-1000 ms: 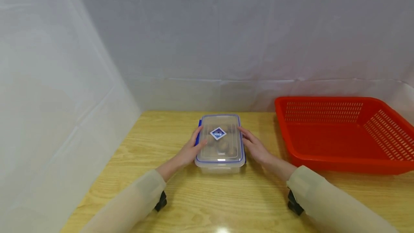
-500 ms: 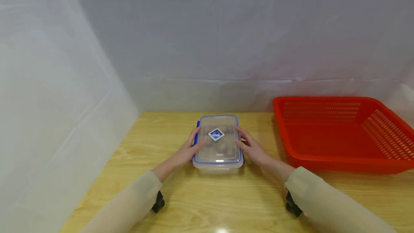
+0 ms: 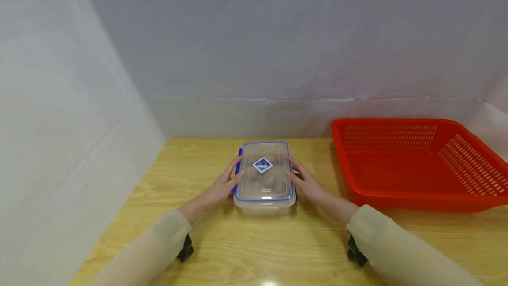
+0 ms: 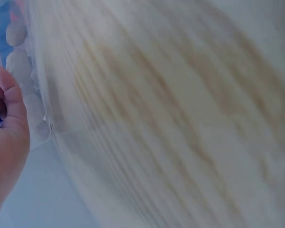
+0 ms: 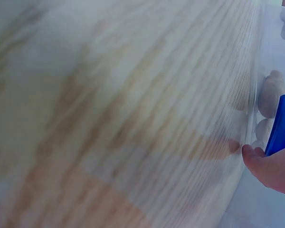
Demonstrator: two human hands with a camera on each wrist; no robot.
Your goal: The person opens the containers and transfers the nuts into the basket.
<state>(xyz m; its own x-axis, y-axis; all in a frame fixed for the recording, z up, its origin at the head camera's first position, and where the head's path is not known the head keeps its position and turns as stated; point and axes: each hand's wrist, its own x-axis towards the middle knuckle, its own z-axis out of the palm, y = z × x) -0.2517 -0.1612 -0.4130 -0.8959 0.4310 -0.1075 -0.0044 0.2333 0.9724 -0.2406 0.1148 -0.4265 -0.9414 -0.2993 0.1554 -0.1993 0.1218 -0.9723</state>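
A clear plastic food container (image 3: pixel 274 191) with a blue-rimmed lid and a diamond-shaped sticker (image 3: pixel 263 165) sits upright on the table. Round, pale-brown things (image 4: pixel 19 64) show through its wall; their kind is unclear. My left hand (image 3: pixel 216 189) grips its left side, thumb at the lid's edge and lower fingers hidden. On the opposite side, my right hand (image 3: pixel 311 186) holds it with the thumb on the lid's edge and fingers down the side. A blue side latch (image 5: pixel 280 126) appears beside that hand in the right wrist view.
A large red plastic basket (image 3: pixel 401 200) with slotted walls stands on the right. The wood-grain table (image 3: pixel 254 242) reaches back to a white sheet wall (image 3: pixel 222 56), with another sheet (image 3: pixel 59 122) on the left.
My left thumb has drawn back from the lid's top to its edge. My right thumb has come onto the lid's edge. The whole scene has shifted slightly left in the head view.
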